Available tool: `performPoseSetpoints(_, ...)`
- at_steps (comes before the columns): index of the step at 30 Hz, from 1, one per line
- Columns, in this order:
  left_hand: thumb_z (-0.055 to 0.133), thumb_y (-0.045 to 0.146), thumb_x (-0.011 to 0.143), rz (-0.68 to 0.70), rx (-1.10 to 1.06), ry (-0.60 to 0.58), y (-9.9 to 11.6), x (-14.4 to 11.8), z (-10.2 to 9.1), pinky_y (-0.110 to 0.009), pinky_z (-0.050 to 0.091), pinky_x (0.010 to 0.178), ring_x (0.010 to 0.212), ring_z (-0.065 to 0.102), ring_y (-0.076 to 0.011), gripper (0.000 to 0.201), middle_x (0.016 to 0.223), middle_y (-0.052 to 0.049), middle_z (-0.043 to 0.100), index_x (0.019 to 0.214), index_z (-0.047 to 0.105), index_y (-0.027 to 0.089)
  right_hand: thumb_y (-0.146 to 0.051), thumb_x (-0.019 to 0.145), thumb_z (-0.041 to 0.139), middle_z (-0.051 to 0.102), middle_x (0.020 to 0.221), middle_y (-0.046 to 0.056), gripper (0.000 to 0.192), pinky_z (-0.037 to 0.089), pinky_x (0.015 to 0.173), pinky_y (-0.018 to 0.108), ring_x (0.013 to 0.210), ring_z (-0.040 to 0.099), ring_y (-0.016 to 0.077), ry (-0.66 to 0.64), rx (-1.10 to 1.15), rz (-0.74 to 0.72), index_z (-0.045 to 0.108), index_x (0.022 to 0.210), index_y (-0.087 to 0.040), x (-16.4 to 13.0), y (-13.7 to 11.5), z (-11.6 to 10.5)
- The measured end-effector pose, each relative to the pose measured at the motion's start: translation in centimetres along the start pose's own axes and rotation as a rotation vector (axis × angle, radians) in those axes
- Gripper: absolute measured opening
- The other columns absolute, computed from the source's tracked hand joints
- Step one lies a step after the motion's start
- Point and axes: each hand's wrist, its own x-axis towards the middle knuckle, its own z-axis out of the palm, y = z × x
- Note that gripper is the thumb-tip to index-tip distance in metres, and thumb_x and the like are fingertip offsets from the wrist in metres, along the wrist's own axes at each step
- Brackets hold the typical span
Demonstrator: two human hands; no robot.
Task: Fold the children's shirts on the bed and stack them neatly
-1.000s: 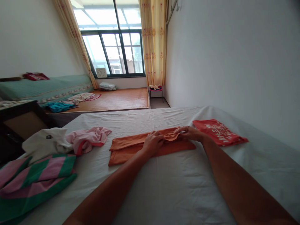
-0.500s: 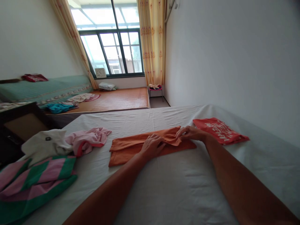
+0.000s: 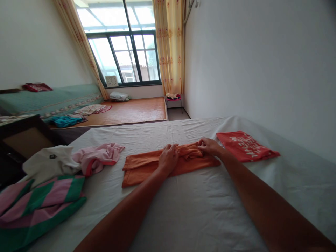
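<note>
An orange garment (image 3: 143, 175), folded into a long strip, lies across the white sheet in front of me. My left hand (image 3: 168, 159) rests on its middle, fingers laid over the cloth and pointing away from me. At the strip's right end, my right hand (image 3: 210, 146) pinches the upper edge of the fabric between thumb and fingers. Loose folds bunch up between the two hands. Just beyond my right hand lies a folded red garment (image 3: 244, 145) with white lettering.
To the left lie a white garment (image 3: 51, 162), a pink garment (image 3: 101, 157) with red trim, and a green-and-pink striped garment (image 3: 47, 203). The white sheet (image 3: 189, 210) spreads beneath everything. A wall (image 3: 262, 70) rises on the right; a second bed (image 3: 139, 108) stands beyond.
My left hand has shifted slightly away from me on the orange cloth. My right hand has moved a little toward the far edge, and the fold between them lies flatter.
</note>
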Motion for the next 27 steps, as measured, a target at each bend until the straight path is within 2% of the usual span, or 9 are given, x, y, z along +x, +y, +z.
performPoseSetpoints(2, 0.044, 0.032, 0.091, 0.019, -0.002, 0.03, 0.1, -0.1, -0.1, -0.033, 0.043, 0.089, 0.105, 0.054, -0.0215, 0.031, 0.112, -0.008, 0.062, 0.117, 0.059, 0.024, -0.035, 0.08, 0.053, 0.066, 0.071, 0.004, 0.018, 0.036, 0.058, 0.024, 0.066, 0.057, 0.0153, 0.113, -0.126, 0.002, 0.059, 0.076, -0.019, -0.2, -0.8, -0.4)
performPoseSetpoints(5, 0.045, 0.041, 0.091, -0.034, -0.041, -0.043, -0.1, 0.0, 0.2, -0.034, 0.044, 0.086, 0.101, 0.057, -0.0226, 0.038, 0.106, -0.007, 0.066, 0.125, 0.054, 0.025, -0.046, 0.086, 0.047, 0.063, 0.062, 0.006, 0.035, 0.036, 0.057, 0.026, 0.063, 0.057, 0.0166, -0.006, -0.189, 0.043, 0.059, 0.066, -0.019, -0.5, -1.6, -0.5)
performPoseSetpoints(7, 0.051, 0.042, 0.088, -0.046, -0.068, -0.083, -0.4, 0.2, 0.5, -0.033, 0.045, 0.084, 0.098, 0.058, -0.022, 0.043, 0.101, -0.005, 0.068, 0.128, 0.052, 0.028, -0.05, 0.082, 0.053, 0.064, 0.064, 0.005, 0.034, 0.038, 0.058, 0.026, 0.064, 0.058, 0.0172, -0.095, -0.101, 0.025, 0.06, 0.069, -0.019, -0.7, -1.7, -0.2)
performPoseSetpoints(12, 0.052, 0.032, 0.086, -0.104, -0.214, -0.058, -0.9, 1.1, 0.7, -0.028, 0.047, 0.078, 0.083, 0.062, -0.0167, 0.041, 0.089, -0.001, 0.069, 0.127, 0.055, 0.029, -0.045, 0.071, 0.067, 0.064, 0.081, 0.002, 0.04, 0.043, 0.058, 0.023, 0.069, 0.058, 0.0146, -0.107, 0.35, -0.038, 0.054, 0.098, -0.018, -0.8, -0.8, 0.5)
performPoseSetpoints(15, 0.049, 0.035, 0.088, -0.139, -0.228, -0.09, -1.1, 1.5, 0.6, -0.027, 0.047, 0.074, 0.078, 0.063, -0.0167, 0.039, 0.084, -0.001, 0.07, 0.125, 0.058, 0.027, -0.043, 0.067, 0.07, 0.06, 0.074, -0.001, 0.039, 0.041, 0.053, 0.022, 0.062, 0.054, 0.012, -0.193, 0.454, -0.017, 0.052, 0.092, -0.018, -0.8, -0.2, 0.5)
performPoseSetpoints(19, 0.048, 0.038, 0.089, -0.124, -0.115, -0.132, -1.3, 1.3, 0.9, -0.031, 0.046, 0.08, 0.094, 0.062, -0.022, 0.036, 0.103, -0.004, 0.07, 0.121, 0.061, 0.029, -0.037, 0.067, 0.069, 0.058, 0.065, -0.002, 0.029, 0.039, 0.051, 0.022, 0.057, 0.053, 0.0124, -0.264, 0.346, 0.007, 0.052, 0.08, -0.018, -0.9, 0.0, 0.1)
performPoseSetpoints(23, 0.048, 0.037, 0.089, -0.071, 0.029, -0.066, -0.8, 0.9, 0.7, -0.034, 0.046, 0.083, 0.099, 0.058, -0.024, 0.036, 0.106, -0.007, 0.066, 0.122, 0.06, 0.027, -0.033, 0.073, 0.065, 0.062, 0.066, 0.002, 0.015, 0.038, 0.058, 0.025, 0.062, 0.054, 0.0147, -0.08, -0.052, -0.077, 0.059, 0.073, -0.02, -1.0, -1.4, -0.4)
performPoseSetpoints(25, 0.046, 0.033, 0.091, 0.051, 0.061, 0.006, -0.3, 0.5, 0.5, -0.034, 0.043, 0.09, 0.105, 0.054, -0.0226, 0.031, 0.108, -0.007, 0.064, 0.115, 0.063, 0.025, -0.033, 0.079, 0.06, 0.064, 0.07, 0.003, 0.014, 0.038, 0.061, 0.026, 0.065, 0.056, 0.0158, 0.076, -0.167, -0.148, 0.063, 0.074, -0.02, -1.1, -2.7, -0.4)
performPoseSetpoints(27, 0.043, 0.03, 0.093, 0.187, 0.068, 0.016, 0.2, 0.1, 0.3, -0.034, 0.04, 0.094, 0.107, 0.051, -0.0211, 0.028, 0.109, -0.005, 0.064, 0.108, 0.065, 0.025, -0.032, 0.083, 0.056, 0.067, 0.076, 0.004, 0.015, 0.04, 0.066, 0.026, 0.071, 0.058, 0.0165, 0.112, -0.164, -0.238, 0.066, 0.079, -0.021, -1.2, -3.7, 0.0)
